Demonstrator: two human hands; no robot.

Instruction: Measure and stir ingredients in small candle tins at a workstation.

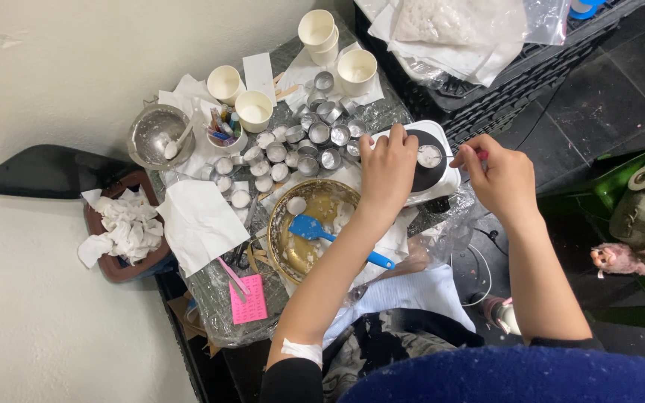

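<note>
Head view: small round metal cup [429, 155] w/ pale waxy fill sits centred on black round top of white hot plate [442, 183], at table's right edge. Left hand [387, 170] lies flat on plate's left side, fingers together & extended, tips just beside the cup. Right hand [503, 177] hovers at plate's right edge, thumb & forefinger pinching sth small & red; can't tell what it is. Below left hand, gold-toned metal bowl [287, 250], shiny, smeared w/ white waxy lumps, holds blue silicone spatula [337, 240], handle sticking out over the rim to the right. Above bowl, cluster of tealight tins [293, 153], thin silver metal, some w/ white fill, some empty. Further up, white paper cups [255, 110], a few w/ pale contents; one short cup holds coloured crayons [222, 127]. Steel strainer bowl [154, 136] at far left w/ white spoon inside. Crumpled white tissues [125, 224] in brown tray [117, 269] beside table; flat paper sheet [199, 224] and pink sticky note [248, 300] on table, which is covered in crinkly clear plastic. Black crate [502, 82] at top right holds plastic bags w/ white granular stuff.
</note>
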